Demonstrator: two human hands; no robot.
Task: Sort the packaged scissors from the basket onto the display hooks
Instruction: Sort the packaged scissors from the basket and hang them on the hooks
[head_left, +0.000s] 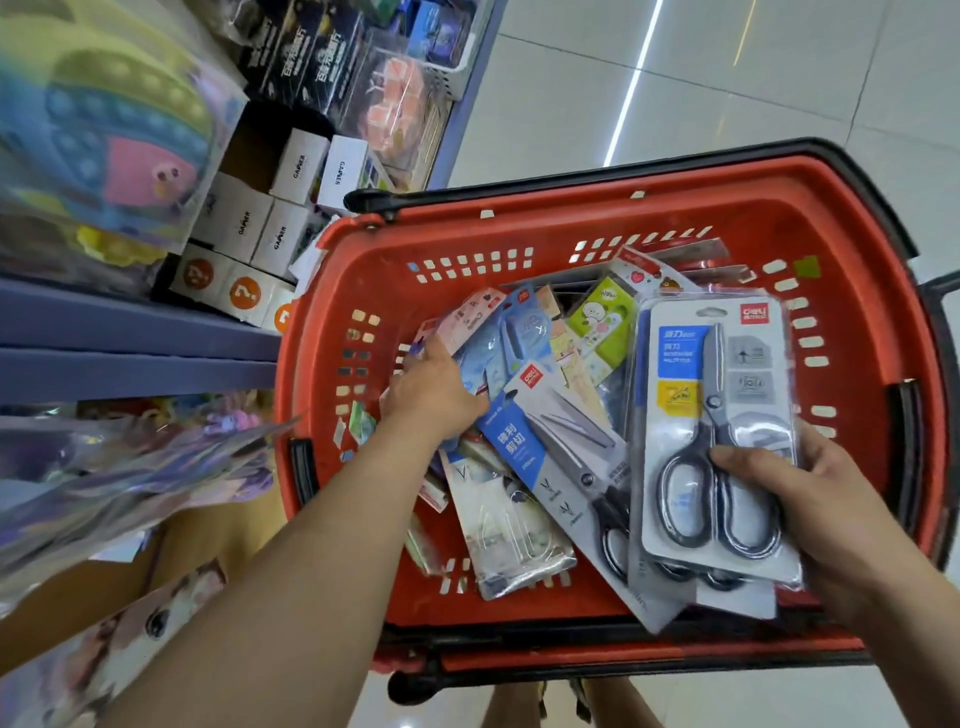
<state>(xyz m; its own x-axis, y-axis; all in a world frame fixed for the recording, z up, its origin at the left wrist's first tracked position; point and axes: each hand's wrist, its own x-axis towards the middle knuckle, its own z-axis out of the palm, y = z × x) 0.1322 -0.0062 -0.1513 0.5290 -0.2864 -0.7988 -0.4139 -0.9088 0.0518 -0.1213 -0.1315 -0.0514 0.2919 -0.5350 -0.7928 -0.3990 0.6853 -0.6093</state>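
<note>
basket: red plastic (467, 221), slotted walls, on the floor (727, 78) right of the shelf (130, 332).
right hand: (826, 509) over the basket's near right corner; thumb lies across the front of the scissors pack, fingers curl behind it, gripping.
scissors pack: (714, 410) white card with a blue and a yellow label, black-handled scissors with blades pointing to the far edge; held upright-ish above the right side of the basket, front of a stack with at least one more pack behind it.
second scissors pack: (545, 447) blue-and-white card, lies slanted in the basket's middle, handles toward the near edge, right side tucked under the held stack.
left hand: (431, 392) reaches in at the basket's left middle, on top of the loose packets; fingertips buried among them, cannot tell if the fingers grip anything.
loose packets: (602, 325) green, pink, blue and clear stationery packs heaped across the bottom, overlapping.
shelf goods: white boxes (301, 166) stacked on the shelf near the basket's far left corner; blurred toy packs closer to camera.
</note>
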